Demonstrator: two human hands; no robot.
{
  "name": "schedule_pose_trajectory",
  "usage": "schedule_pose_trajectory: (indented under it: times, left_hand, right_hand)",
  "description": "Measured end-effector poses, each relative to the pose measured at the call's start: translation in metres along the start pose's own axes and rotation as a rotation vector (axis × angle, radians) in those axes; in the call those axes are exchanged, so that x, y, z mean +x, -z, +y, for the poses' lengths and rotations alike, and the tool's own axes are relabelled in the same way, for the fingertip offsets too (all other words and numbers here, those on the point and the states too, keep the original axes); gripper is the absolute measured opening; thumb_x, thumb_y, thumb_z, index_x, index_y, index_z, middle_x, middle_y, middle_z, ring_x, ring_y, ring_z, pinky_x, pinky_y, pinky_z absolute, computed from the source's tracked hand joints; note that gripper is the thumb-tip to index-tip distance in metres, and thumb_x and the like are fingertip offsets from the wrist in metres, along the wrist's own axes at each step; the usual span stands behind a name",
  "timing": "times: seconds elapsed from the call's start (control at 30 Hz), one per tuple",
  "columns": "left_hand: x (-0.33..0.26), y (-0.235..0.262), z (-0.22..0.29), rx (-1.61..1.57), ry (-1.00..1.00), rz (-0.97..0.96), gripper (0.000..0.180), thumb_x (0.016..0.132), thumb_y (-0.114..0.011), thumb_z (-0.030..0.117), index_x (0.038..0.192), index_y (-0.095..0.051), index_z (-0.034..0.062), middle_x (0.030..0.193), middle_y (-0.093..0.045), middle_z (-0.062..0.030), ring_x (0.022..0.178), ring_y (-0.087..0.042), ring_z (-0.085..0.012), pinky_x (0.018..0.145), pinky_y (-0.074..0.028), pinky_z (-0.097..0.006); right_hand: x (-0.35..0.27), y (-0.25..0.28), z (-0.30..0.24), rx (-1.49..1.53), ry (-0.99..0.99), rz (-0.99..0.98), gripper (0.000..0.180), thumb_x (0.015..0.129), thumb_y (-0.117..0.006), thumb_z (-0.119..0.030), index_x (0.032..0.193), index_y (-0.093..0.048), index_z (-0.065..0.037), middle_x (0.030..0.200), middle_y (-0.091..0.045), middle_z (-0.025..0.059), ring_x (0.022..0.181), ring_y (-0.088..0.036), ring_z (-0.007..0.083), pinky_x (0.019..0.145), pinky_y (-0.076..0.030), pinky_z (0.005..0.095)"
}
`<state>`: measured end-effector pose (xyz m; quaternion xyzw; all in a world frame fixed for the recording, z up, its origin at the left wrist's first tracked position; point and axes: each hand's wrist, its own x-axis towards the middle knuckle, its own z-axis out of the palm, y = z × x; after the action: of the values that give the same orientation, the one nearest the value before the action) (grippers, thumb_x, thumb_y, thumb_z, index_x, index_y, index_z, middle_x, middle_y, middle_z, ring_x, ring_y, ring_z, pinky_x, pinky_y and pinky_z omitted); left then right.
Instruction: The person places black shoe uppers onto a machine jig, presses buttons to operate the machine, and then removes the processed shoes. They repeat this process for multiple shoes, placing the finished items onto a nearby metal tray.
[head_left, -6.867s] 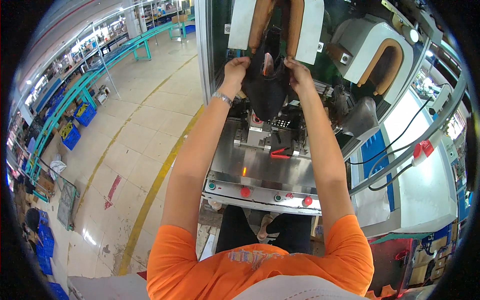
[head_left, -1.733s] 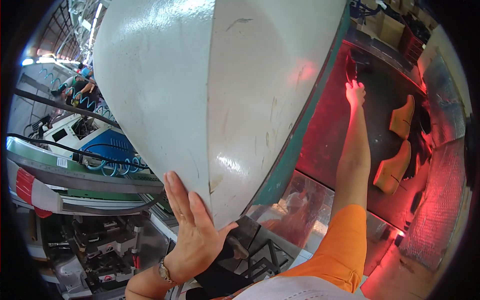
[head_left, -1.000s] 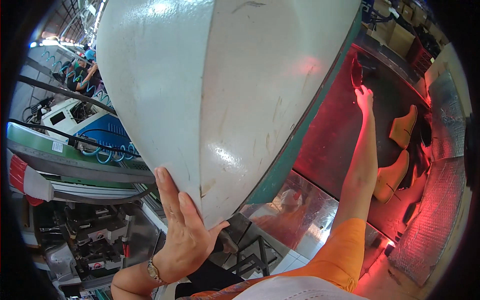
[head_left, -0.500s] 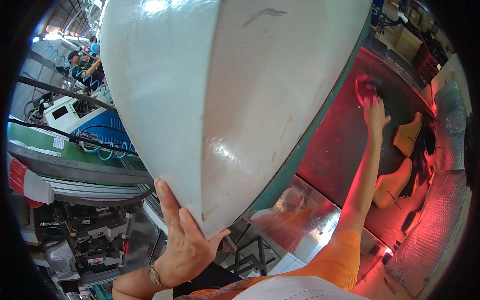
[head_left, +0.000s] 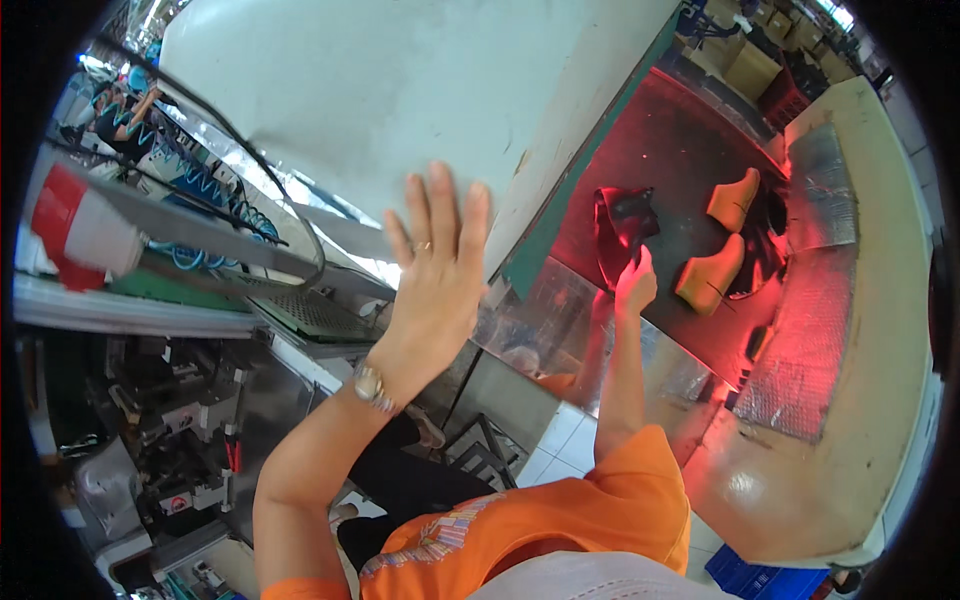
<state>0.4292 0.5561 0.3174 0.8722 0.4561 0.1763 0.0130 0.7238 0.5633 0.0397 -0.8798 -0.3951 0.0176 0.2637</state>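
My left hand (head_left: 436, 270) is raised, palm away and fingers spread, over the lower edge of a big white machine hood (head_left: 330, 110); whether it touches the hood I cannot tell. To the right, my right hand (head_left: 636, 288) reaches over a dark conveyor belt (head_left: 660, 160) under red light. Its fingers are closed on the near end of a dark, shiny boot upper (head_left: 615, 235), which lies limp on the belt. Two tan ankle boots (head_left: 735, 200), (head_left: 710, 273) lie on their sides just right of that hand. Dark boot pieces (head_left: 765, 240) are partly hidden behind them.
A cream housing with silver foil padding (head_left: 795, 380) borders the belt on the right. A shiny metal plate (head_left: 545, 310) edges its near end. On the left stand a grey bar with a red and white end (head_left: 85, 225) and machine parts (head_left: 190, 440). A blue crate (head_left: 765, 575) sits low right.
My left hand has come off the hood's lower tip and spread upward. My right hand has drawn nearer with the dark boot upper. The view has turned to the right.
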Motion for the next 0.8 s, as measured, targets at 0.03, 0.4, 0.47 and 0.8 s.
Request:
schedule_pose_trajectory:
  times: [0.03,0.4,0.47,0.8]
  left_hand:
    - [-0.001,-0.001,0.002,-0.002,-0.004,0.012,0.103,0.063,-0.072,0.004,0.137,0.0,-0.0003,0.14,0.004,-0.033,0.129,-0.002,-0.0506,0.099,-0.009,-0.063]
    - [-0.066,0.022,0.035,-1.503,0.177,-0.258,0.08,0.08,-0.063,0.033,0.135,-0.016,0.0001,0.135,-0.032,-0.0216,0.121,-0.038,-0.034,0.095,-0.036,-0.042]
    - [-0.105,0.021,0.067,-2.151,0.479,-0.537,0.084,0.08,-0.06,0.044,0.135,-0.015,-0.0009,0.134,-0.034,-0.0206,0.116,-0.044,-0.0329,0.094,-0.039,-0.039]
    - [-0.197,0.096,-0.006,-2.548,0.602,0.137,0.046,0.095,-0.033,0.034,0.126,-0.037,0.0007,0.126,-0.046,-0.014,0.114,-0.047,-0.0258,0.099,-0.036,-0.041]
  right_hand:
    - [0.009,0.003,0.008,-0.029,-0.004,0.069,0.04,0.079,-0.058,-0.019,0.117,-0.05,-0.013,0.095,-0.062,0.0154,0.079,-0.06,0.0349,0.068,-0.047,0.0431]
    - [-0.095,0.306,-0.092,0.07,0.31,0.248,0.02,0.083,-0.055,-0.028,0.089,-0.065,-0.011,0.074,-0.063,0.0139,0.069,-0.06,0.033,0.061,-0.046,0.038]
    - [-0.141,0.34,-0.103,0.277,0.396,0.325,0.015,0.08,-0.06,-0.017,0.089,-0.065,-0.007,0.072,-0.063,0.0145,0.066,-0.061,0.0303,0.058,-0.046,0.0349]
    - [-0.303,0.299,-0.138,0.824,1.249,-0.062,0.039,0.07,-0.066,-0.025,0.098,-0.06,0.002,0.09,-0.061,0.0164,0.078,-0.059,0.028,0.07,-0.045,0.0345]
